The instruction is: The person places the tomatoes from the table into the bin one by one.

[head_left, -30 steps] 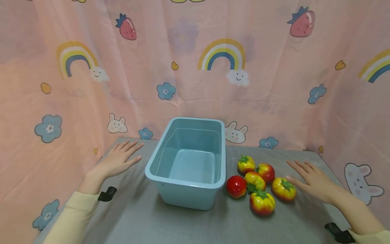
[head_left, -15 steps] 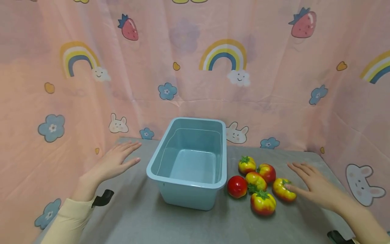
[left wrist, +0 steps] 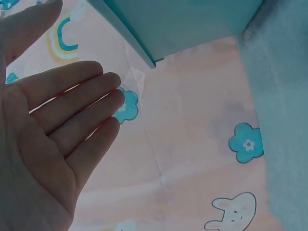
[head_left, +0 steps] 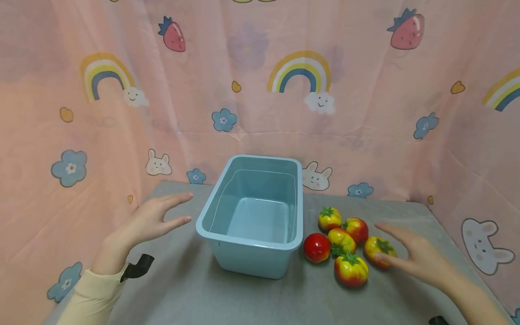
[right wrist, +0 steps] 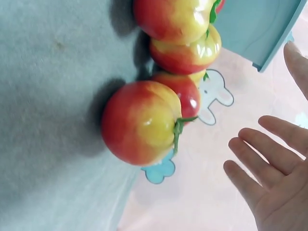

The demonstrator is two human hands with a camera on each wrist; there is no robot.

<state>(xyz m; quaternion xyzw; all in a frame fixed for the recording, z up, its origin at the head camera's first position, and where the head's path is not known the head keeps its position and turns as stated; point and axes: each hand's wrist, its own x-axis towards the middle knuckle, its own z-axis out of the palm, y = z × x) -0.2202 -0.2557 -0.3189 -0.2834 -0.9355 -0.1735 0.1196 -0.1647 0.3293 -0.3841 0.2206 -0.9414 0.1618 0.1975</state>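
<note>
My left hand (head_left: 142,225) hovers left of the light blue plastic tub (head_left: 253,264), fingers extended and thumb apart, touching nothing. In the left wrist view its palm (left wrist: 48,144) faces the camera with nothing in it. Right of the tub, several yellow-red tomatoes with green leafy tops sit in a cluster; the rightmost tomato (head_left: 373,249) is nearest my right hand (head_left: 424,259). The thumb overlaps that tomato in the head view, but the right wrist view shows a gap between the fingers and the closest tomato (right wrist: 139,122). A plain red tomato (head_left: 317,248) lies beside the tub.
A grey cloth-covered table (head_left: 195,298) bears everything. Behind it and at the sides hangs a pink curtain (head_left: 365,149) printed with rainbows, rabbits and flowers. The tub's raised rim (head_left: 248,243) stands between the left hand and the tomatoes.
The left hand has turned more side-on, with its fingers bunched together. The right hand has lowered and turned side-on, its thumb coming across the rightmost tomato in the head view. Tub and tomatoes stay put.
</note>
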